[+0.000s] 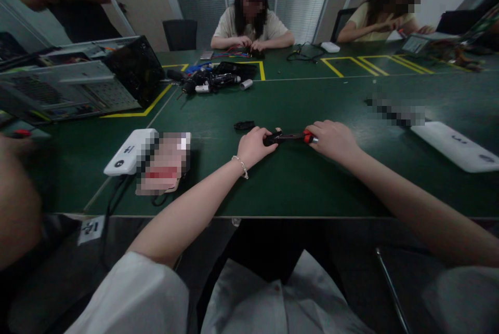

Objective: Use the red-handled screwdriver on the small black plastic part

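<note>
Right hand [333,137] closed round red-handled tool [307,136], its shaft pointing at small black part [270,139] gripped in left hand [252,146]; tip contact unclear. Both over green tabletop [307,186]; black piece [244,125] lies just beyond left hand.

Green worktop [312,188] with a computer case [78,84] at 10 o'clock, beside yellow tape [150,108]; a person in black [80,17] stands behind it. At 9 o'clock, a white box [127,152] and, just beside it, a pixelated pink slab [166,155]. At 11, a dark chair [179,35]. At 12, a seated person in a pale top [251,32]. At 3, a second white box [452,144].
</note>
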`<state>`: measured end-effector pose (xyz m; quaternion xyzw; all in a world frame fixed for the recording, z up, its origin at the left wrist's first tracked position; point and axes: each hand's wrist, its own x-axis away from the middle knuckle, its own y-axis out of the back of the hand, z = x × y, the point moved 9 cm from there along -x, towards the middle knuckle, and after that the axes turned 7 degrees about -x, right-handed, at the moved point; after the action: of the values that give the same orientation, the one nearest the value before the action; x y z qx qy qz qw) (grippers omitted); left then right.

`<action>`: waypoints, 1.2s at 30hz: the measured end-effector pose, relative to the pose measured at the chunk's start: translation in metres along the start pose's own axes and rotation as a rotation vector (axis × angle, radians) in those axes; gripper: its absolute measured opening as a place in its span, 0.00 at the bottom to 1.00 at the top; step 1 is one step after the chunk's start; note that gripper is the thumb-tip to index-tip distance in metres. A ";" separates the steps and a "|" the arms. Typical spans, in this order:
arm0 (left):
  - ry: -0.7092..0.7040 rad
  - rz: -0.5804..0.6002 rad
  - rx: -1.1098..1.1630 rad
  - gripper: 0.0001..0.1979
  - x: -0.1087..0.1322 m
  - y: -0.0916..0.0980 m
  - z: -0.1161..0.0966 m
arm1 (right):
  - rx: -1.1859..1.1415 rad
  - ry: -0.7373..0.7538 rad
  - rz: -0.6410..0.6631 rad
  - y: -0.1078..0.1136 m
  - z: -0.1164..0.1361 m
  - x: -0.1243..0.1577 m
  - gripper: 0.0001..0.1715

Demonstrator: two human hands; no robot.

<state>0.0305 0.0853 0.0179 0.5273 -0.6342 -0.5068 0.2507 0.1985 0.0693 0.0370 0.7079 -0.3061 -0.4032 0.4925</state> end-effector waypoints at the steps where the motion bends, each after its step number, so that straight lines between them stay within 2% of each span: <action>1: -0.002 0.000 -0.009 0.16 0.000 0.000 0.000 | 0.000 0.000 -0.002 0.000 0.000 0.000 0.16; 10: -0.014 -0.030 -0.001 0.16 0.000 0.001 0.000 | -0.013 -0.007 -0.009 -0.001 0.000 0.000 0.16; 20: -0.001 0.007 0.009 0.15 0.000 0.000 -0.001 | -0.022 -0.012 0.002 -0.001 0.000 -0.001 0.16; 36: 0.005 -0.001 0.002 0.15 0.000 0.000 -0.001 | -0.013 -0.013 0.002 -0.003 -0.001 -0.001 0.15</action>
<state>0.0311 0.0848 0.0178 0.5290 -0.6339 -0.5050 0.2517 0.1992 0.0711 0.0350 0.7018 -0.3073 -0.4092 0.4956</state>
